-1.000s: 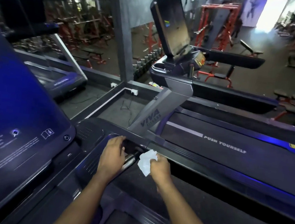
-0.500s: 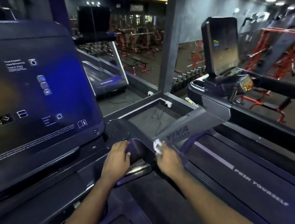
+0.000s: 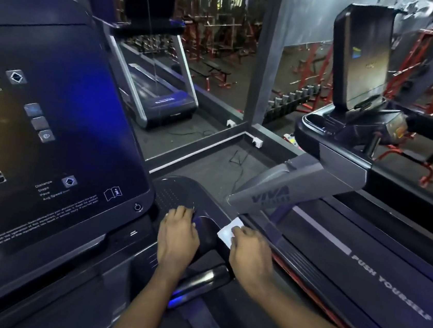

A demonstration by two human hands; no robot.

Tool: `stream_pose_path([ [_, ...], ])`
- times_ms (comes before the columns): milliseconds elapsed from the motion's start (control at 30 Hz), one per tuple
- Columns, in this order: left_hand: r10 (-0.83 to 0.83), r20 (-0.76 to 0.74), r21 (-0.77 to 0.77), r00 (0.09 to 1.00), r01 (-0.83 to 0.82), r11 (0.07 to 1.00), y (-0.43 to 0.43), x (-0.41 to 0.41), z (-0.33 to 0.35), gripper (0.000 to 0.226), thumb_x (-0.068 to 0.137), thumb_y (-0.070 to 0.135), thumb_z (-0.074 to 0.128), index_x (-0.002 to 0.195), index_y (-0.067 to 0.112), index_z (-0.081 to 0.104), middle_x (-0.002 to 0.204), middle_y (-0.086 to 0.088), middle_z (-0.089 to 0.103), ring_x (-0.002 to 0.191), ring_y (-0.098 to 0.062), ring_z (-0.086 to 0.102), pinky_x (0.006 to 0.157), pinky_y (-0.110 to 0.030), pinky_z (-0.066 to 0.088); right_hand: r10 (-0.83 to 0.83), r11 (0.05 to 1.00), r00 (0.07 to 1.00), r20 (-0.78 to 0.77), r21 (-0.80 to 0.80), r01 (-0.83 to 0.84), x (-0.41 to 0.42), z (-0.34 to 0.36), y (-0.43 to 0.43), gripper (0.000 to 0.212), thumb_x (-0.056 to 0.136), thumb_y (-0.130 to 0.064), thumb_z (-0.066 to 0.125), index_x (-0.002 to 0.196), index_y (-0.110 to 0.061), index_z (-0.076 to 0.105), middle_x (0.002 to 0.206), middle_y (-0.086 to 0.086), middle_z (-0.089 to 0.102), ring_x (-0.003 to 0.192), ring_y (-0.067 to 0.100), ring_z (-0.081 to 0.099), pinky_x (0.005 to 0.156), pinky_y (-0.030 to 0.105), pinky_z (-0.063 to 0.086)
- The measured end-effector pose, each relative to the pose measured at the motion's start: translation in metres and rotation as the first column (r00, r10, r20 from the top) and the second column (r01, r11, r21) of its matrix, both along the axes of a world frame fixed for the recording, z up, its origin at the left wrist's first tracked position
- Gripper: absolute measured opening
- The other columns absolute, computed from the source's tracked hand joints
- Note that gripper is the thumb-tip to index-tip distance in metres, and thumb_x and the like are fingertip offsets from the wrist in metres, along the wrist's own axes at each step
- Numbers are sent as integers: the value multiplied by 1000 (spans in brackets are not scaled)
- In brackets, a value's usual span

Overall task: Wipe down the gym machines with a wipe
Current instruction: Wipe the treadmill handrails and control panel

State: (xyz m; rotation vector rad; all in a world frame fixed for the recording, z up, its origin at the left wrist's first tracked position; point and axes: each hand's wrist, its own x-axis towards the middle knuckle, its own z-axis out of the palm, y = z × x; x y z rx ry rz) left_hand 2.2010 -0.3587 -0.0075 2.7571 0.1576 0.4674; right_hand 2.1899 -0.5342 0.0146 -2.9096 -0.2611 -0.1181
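I stand on a dark treadmill whose big console screen fills the left. My left hand rests palm down on the black console ledge to the right of the screen, fingers relaxed. My right hand presses a white wipe onto the console's right edge, next to the handrail; my fingers cover the wipe's near part. A short chrome-and-black grip bar sticks out below and between my hands.
A second treadmill marked "PUSH YOURSELF" stands close on the right, with its grey upright and tall screen. A mirror wall and grey pillar lie ahead; wall sockets and cables lie on the floor. Red racks stand at the back.
My head has turned left and the console screen now fills more of the view. My right hand has lowered the wipe flat onto the console edge; my left hand has stayed on the ledge.
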Motion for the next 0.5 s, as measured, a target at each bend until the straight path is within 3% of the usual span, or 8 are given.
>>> stream_pose_path([
  [67,18,21,15,1000,-18,1000,-4,0,-1,30,74,11,76,103,11,70,94,-5,63,88,-28,60,79,-42,54,28,997,999,-15,73,-27,10,-9,0,22,77,0,61,94,-15,62,89,6,66,80,34,66,60,39,48],
  [167,17,29,1,999,-17,1000,-5,-3,-3,39,75,9,75,113,8,69,101,-5,65,92,-28,60,87,-43,54,74,991,996,-40,114,-69,22,-1,5,50,83,1,50,128,-20,58,121,6,65,102,36,66,75,43,51],
  [267,13,24,22,1000,-13,1000,-7,-5,-8,50,75,9,74,124,5,66,113,-7,66,101,-29,60,98,-45,51,60,998,991,-121,-18,-63,16,6,-6,65,90,-6,47,153,-21,37,140,8,55,114,32,63,85,39,50],
  [367,47,-23,29,999,-47,998,-10,-4,-9,53,78,12,72,130,6,63,124,-7,65,113,-29,59,105,-47,46,35,987,991,-131,-149,-54,1,6,-15,64,94,-11,45,155,-15,28,137,10,55,113,29,63,84,37,51],
  [500,78,-42,45,996,-76,996,-17,-4,-10,57,78,14,71,134,7,60,131,-8,62,121,-29,56,108,-48,43,-10,1000,981,-192,10,12,22,4,-13,50,94,-11,43,145,-8,42,122,14,67,109,33,66,85,39,52],
])
